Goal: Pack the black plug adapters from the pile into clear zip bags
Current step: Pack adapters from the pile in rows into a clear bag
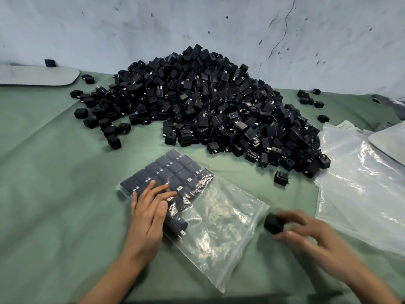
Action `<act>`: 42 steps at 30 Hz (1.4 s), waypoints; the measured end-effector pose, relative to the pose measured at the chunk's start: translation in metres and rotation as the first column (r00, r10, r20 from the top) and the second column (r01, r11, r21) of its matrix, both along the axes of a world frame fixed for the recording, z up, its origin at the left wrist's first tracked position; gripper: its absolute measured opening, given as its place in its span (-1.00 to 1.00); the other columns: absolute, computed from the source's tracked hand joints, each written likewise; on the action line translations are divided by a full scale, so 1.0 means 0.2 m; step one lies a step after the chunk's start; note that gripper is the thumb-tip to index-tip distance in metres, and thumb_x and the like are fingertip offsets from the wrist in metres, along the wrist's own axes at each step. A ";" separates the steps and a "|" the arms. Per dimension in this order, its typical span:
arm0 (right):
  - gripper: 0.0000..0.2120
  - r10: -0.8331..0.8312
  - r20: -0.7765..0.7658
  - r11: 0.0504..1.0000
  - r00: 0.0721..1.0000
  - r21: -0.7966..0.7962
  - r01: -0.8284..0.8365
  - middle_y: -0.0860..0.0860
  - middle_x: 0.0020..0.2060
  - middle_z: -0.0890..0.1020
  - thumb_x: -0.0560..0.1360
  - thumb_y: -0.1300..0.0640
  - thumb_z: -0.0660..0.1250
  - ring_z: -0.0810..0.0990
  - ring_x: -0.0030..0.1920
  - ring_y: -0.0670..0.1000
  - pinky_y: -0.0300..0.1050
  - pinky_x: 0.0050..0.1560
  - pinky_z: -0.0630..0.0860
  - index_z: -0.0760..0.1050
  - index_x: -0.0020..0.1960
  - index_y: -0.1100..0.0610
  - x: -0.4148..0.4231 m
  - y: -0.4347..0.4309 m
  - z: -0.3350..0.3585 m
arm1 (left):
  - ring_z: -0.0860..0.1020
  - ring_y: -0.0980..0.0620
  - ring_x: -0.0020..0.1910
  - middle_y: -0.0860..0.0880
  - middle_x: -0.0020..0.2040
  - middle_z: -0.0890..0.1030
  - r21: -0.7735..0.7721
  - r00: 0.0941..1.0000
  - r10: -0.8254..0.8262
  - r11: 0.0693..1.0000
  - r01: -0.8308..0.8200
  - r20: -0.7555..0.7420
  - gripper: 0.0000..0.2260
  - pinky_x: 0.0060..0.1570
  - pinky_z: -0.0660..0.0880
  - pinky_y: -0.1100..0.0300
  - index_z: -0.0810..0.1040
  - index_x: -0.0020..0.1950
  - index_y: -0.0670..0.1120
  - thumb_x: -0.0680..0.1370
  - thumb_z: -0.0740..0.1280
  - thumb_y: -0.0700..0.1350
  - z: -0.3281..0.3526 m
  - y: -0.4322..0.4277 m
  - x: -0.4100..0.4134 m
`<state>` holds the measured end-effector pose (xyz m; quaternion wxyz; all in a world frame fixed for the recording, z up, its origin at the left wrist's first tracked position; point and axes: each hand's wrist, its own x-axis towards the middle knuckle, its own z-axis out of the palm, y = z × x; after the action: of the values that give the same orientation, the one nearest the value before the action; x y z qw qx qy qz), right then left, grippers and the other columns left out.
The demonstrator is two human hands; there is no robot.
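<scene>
A big pile of black plug adapters (210,99) fills the middle and back of the green cloth. In front of it lies a clear zip bag (221,224), its far-left half filled with rows of adapters, its mouth toward the near right. My left hand (149,212) rests flat on the packed adapters through the bag, fingers spread. My right hand (306,233) is just right of the bag's mouth and grips one black adapter (272,223) between thumb and fingers; it is blurred.
A stack of empty clear bags (361,185) lies at the right. Loose adapters are scattered left of the pile (114,141) and one sits near the bags (281,177). A grey flat board (37,76) lies at the back left by the wall.
</scene>
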<state>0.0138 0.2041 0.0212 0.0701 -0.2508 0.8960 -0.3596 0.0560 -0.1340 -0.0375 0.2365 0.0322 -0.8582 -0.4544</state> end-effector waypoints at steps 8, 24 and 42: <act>-0.74 0.177 -0.074 0.982 0.981 0.072 -0.172 -0.20 0.45 0.25 0.51 -0.01 0.29 0.22 0.43 -0.24 -0.14 0.44 0.19 0.61 0.16 -0.16 0.11 -0.26 -0.12 | 0.18 0.28 0.46 0.22 0.26 0.48 -0.015 1.000 -0.009 1.000 0.009 -0.003 -0.64 0.50 -0.20 0.05 0.51 0.15 0.22 0.58 -0.04 0.14 -0.01 0.00 0.00; -0.59 0.302 0.041 0.944 0.952 0.122 -0.305 -0.39 0.48 -0.17 0.48 -0.44 -0.04 0.03 0.51 -0.06 0.22 0.44 -0.15 0.25 0.30 -0.50 0.03 -0.54 -0.32 | 0.05 0.26 0.50 0.13 0.35 0.45 -0.248 0.999 -0.004 0.969 0.015 0.045 -0.56 0.49 -0.31 0.05 0.54 0.25 0.09 0.54 0.03 0.19 -0.03 0.00 -0.01; -0.55 0.410 -0.109 0.888 0.906 0.276 -0.369 -0.37 0.42 0.05 0.55 -0.32 -0.12 -0.24 0.46 -0.31 -0.04 0.44 -0.43 0.06 0.43 -0.35 0.03 -0.56 -0.28 | 0.19 -0.08 0.50 0.16 0.44 0.39 -0.685 0.976 -0.128 0.695 0.216 0.178 -0.57 0.39 -0.09 -0.18 0.39 0.45 0.08 0.62 -0.01 0.03 0.01 0.04 0.02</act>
<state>0.0190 0.0921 -0.0352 0.0980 -0.4438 0.8678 -0.2011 0.0606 -0.1253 -0.0359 0.1371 -0.1140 -0.9775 -0.1127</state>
